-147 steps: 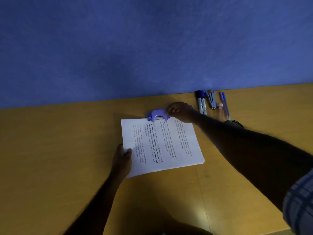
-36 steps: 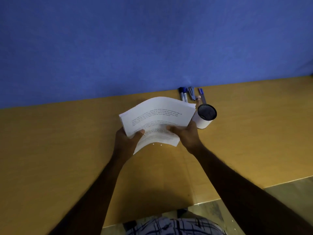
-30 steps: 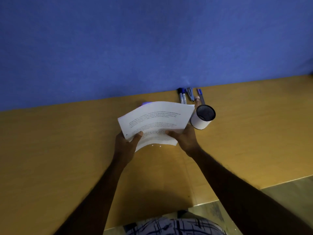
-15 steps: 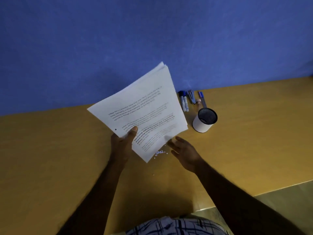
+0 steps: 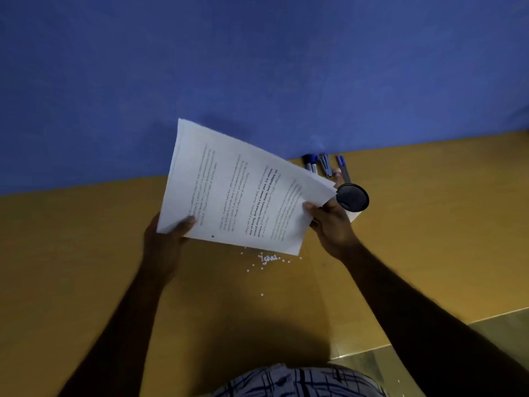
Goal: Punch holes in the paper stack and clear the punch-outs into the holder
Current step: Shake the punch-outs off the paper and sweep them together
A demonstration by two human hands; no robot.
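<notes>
A person holds a paper stack [image 5: 240, 193] tilted up off the yellow-brown desk [image 5: 86, 253], with both hands clasped on it. The left hand [image 5: 164, 245] grips the lower left corner, thumb pressed on the printed top sheet and the fingers hidden behind it. The right hand [image 5: 332, 224] pinches the right edge, thumb on the front and fingers behind the sheets. One punched hole [image 5: 212, 236] shows as a dark dot near the lower edge of the top sheet, beside the left thumb. Under the lower right corner of the stack, small white punch-outs [image 5: 267, 258] lie scattered on the desk, most in a tight cluster and a few strays nearer the person. A white cylindrical holder [image 5: 352, 198] with a black mesh inside stands on the desk just beyond the right hand, partly hidden by it. Behind the holder, several markers and pens [image 5: 325, 164] lie against the blue wall [image 5: 257, 67]. The person's plaid shirt [image 5: 297, 382] fills the bottom edge.
</notes>
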